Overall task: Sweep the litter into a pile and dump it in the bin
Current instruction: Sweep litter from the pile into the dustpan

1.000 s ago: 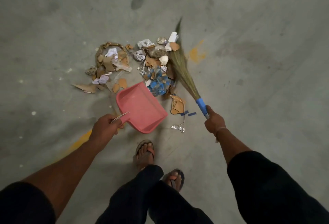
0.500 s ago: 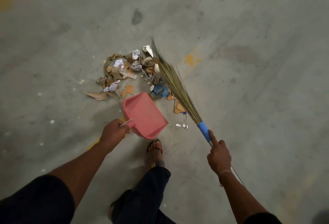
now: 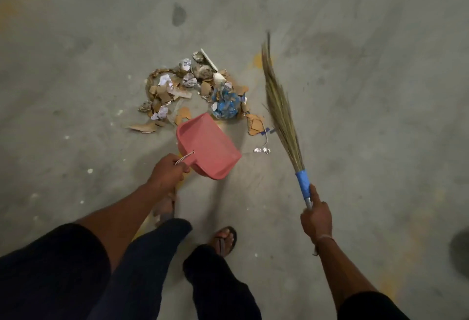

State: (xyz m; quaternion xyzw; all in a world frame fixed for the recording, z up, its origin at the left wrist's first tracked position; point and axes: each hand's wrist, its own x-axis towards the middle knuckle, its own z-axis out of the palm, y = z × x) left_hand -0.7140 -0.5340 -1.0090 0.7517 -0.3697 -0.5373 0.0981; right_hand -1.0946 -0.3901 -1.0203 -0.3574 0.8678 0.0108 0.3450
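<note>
Pink dustpan (image 3: 208, 147): plastic, gripped at its handle by the left hand (image 3: 167, 173), fingers curled round it; its mouth faces the litter and it seems tilted, near edge raised.
Grass broom (image 3: 281, 114): right hand (image 3: 316, 220) wrapped round the shaft just below the blue binding; bristles blurred, right of the heap and apart from it.
Litter pile (image 3: 193, 91): torn cardboard, crumpled paper and a blue-printed plastic bag, gathered in a loose arc just beyond the dustpan on the concrete floor (image 3: 380, 116).
Stragglers: a cardboard scrap (image 3: 255, 124) and foil bits (image 3: 262, 150) lie right of the pan, between it and the broom.
Bin: not in view.
Stage: I judge the heap is nearly formed, with scooping yet to come.
Risk, scatter: a hard stroke from the right could fling light paper past the pan's far-left side, since the arc is open there.
Risk, miss: if the pan's lip is not flat on the floor, small scraps would slide under it.
Risk, spill: the bulky bag may roll off the shallow pan while carried.
In the way: the person's sandalled foot (image 3: 224, 239) stands near, behind the pan; dark stains mark the floor far off.
</note>
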